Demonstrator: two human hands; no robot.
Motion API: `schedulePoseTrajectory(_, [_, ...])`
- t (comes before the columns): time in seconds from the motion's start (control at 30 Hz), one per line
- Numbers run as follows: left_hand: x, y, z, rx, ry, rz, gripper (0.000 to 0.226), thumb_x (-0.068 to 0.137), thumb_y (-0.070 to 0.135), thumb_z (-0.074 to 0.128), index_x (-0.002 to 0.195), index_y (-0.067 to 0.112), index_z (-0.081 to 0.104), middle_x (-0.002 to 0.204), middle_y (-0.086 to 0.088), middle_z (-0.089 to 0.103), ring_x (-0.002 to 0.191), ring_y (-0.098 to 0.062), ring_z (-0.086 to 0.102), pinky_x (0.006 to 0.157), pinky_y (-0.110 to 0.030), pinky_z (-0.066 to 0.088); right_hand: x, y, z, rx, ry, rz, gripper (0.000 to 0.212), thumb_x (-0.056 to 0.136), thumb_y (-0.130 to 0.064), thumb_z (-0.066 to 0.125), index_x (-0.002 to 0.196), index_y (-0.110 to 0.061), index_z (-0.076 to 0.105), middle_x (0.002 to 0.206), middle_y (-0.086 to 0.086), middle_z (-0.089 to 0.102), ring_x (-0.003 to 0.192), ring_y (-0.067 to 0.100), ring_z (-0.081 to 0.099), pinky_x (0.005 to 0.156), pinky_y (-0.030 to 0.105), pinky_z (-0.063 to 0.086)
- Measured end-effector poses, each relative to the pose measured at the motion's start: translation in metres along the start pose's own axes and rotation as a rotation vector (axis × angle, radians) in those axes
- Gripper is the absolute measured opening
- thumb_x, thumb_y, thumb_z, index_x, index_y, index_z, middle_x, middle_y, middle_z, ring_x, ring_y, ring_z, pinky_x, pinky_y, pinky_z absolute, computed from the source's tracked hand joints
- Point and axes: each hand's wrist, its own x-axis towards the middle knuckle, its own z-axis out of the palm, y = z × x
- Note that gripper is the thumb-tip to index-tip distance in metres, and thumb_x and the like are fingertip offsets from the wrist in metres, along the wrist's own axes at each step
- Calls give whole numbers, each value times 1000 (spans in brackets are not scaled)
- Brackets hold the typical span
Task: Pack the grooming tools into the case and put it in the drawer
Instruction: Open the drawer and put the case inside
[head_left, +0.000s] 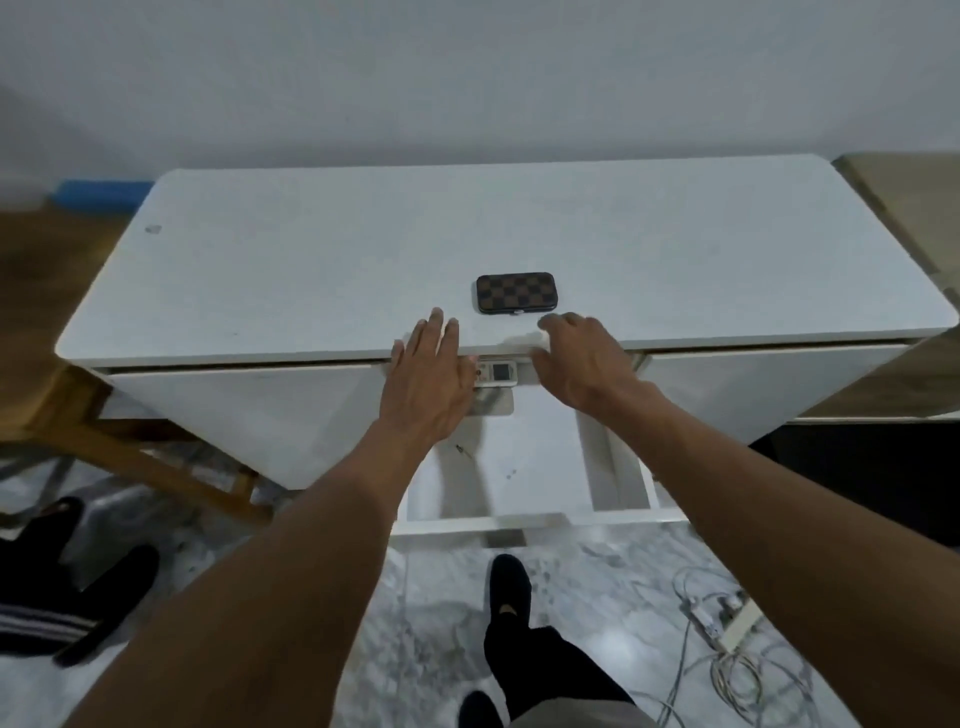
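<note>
Both your hands hover open and empty at the tabletop (311, 249) edge, above the open drawer (524, 483). Closed, the case (515, 293) lies just beyond them, long axis crosswise, nearer your right hand (582, 364) than your left hand (428, 384).

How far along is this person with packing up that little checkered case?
Done, it seems: the checkered case lies shut on the white desk, with no loose tools in view, and the drawer below is pulled open. In hand: the left hand and right hand reach toward the case, both empty. Left: lifting the case into the drawer and closing it.
</note>
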Motion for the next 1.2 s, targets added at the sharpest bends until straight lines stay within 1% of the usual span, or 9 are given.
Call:
schedulePoseTrajectory(0.13, [51,-4,7,37,-31,-24,56,106,36,24,155,11,18,166,-9,7,152,-27,8,121,-47,9,58,-2,-10,2,-19,-53,42,92,-22,50,132,-9,48,137,12,51,124,34,45,100,47,45])
schedulePoseTrajectory(0.23, [74,-9,18,104,-59,-34,57,105,38,22,156,12,16,165,-10,7,152,-28,8,120,-51,12,90,0,-8,-35,-79,-94,50,89,-27,54,135,-10,44,139,11,47,127,34,42,104,48,42])
schedulePoseTrajectory(0.33, [82,-11,27,155,-26,-57,63,101,43,9,155,12,20,164,-10,15,151,-29,14,120,-53,15,109,3,-2,-79,-138,-147,61,85,-32,56,140,-12,38,148,11,38,133,35,36,107,52,38])
schedulePoseTrajectory(0.4, [83,-11,29,170,-20,-63,69,97,45,2,155,13,21,164,-9,18,151,-28,15,120,-52,14,115,3,0,-63,-182,-162,65,83,-35,57,141,-14,36,148,10,39,133,35,37,106,53,39])
schedulePoseTrajectory(0.57, [81,-12,32,179,-6,-70,67,99,44,4,155,14,21,163,-8,19,151,-27,16,121,-51,13,122,3,1,-79,-215,-168,63,82,-38,59,136,-12,39,137,14,45,123,36,43,96,49,46])
schedulePoseTrajectory(0.7, [80,-13,33,177,-22,-61,65,99,44,3,157,15,13,165,-7,11,153,-26,8,121,-49,8,115,4,-1,-59,-202,-125,55,82,-37,61,128,-11,46,129,15,48,116,35,46,94,48,48])
schedulePoseTrajectory(0.9, [71,-14,32,165,-30,-48,58,105,40,18,157,14,8,166,-8,6,153,-26,4,122,-49,5,73,7,1,-46,-198,-59,53,78,-36,65,121,-10,49,123,15,48,111,35,47,90,49,50])
schedulePoseTrajectory(1.1, [68,-12,35,111,-58,-76,59,105,40,15,157,15,3,166,-5,-1,153,-24,-3,122,-47,-1,11,6,18,-85,-169,-110,55,76,-39,65,121,-12,51,122,13,49,110,34,49,87,45,51])
schedulePoseTrajectory(1.2, [66,-11,37,117,-48,-73,59,105,41,14,157,14,3,166,-6,-1,153,-25,-4,122,-48,-1,-9,6,35,-71,-205,-126,57,74,-41,66,121,-12,51,121,14,50,111,36,49,89,45,51])
